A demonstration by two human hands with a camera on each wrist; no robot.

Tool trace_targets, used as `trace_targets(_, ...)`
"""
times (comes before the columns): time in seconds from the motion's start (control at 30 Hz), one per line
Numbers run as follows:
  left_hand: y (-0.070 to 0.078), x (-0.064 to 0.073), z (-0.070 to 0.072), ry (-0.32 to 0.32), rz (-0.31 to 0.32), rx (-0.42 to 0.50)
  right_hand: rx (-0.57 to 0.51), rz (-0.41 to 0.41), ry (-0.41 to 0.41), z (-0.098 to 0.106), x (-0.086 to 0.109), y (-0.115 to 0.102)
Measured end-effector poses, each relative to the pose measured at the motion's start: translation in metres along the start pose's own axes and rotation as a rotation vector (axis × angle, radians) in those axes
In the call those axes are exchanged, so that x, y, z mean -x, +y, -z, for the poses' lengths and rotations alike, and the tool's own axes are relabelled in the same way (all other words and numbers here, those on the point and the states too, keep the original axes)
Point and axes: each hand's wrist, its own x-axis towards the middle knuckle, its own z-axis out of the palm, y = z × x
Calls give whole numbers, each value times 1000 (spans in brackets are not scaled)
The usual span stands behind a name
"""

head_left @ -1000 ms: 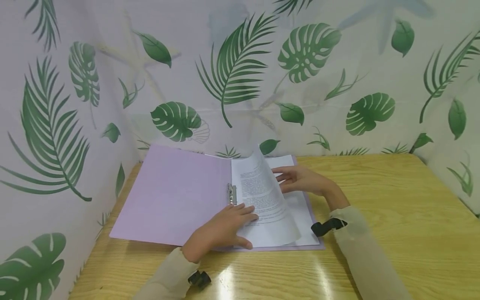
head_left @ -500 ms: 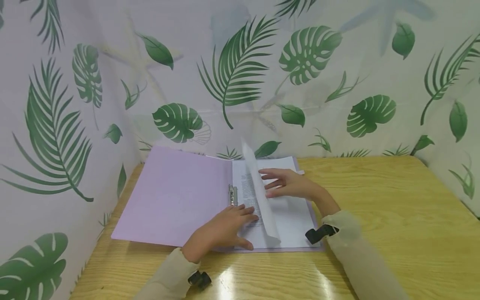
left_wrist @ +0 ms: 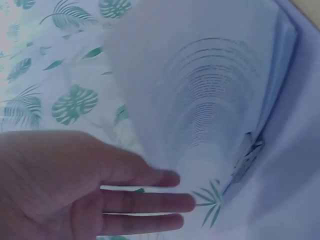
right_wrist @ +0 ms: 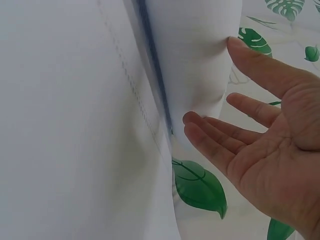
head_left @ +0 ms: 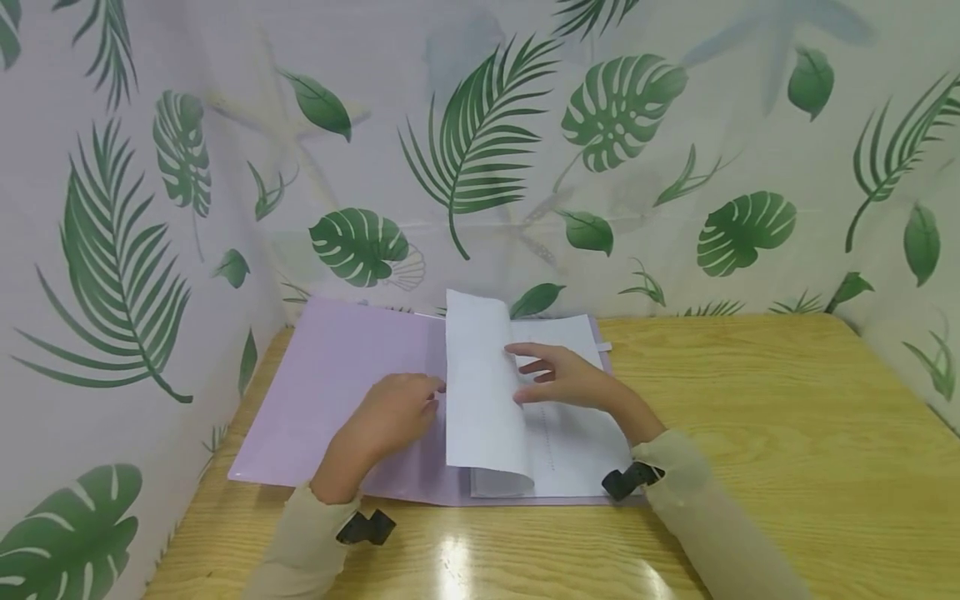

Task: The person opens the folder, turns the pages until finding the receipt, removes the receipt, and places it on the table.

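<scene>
A lilac folder lies spread on the table, with a stack of white paper on its right side. One or more sheets curl up and over to the left, blank side showing in the head view. Printed text on the curled paper and the metal clip appear in the left wrist view; the sheet hides the clip from the head view. My right hand touches the curl's right side with extended fingers. My left hand is over the folder's left cover, fingers straight, by the sheet's left edge.
The wooden table extends to the right of the folder. Behind and at the left hangs a white cloth printed with green leaves. A small white tab sticks out at the folder's right edge.
The sheet has swung from right to left over the clip. My right hand has moved left with it. My left hand has lifted off the pages and shifted left onto the cover side.
</scene>
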Motion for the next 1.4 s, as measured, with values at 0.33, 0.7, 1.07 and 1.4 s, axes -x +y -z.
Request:
trace_targets(0.33,7,-5,3,385,-37,-96,22,20,2,-10,1,0)
trace_targets(0.7,16,-4,5,432,-31,-54,53,-14,-6,-14,1,-3)
trace_targets(1.07,25,-12,-38,-80,68,39,78,-33,-18,-16,-1,-3)
trace_targets(1.4,19,-10,-42,-114,105,-26,109,-21,15,-6,-2,-6)
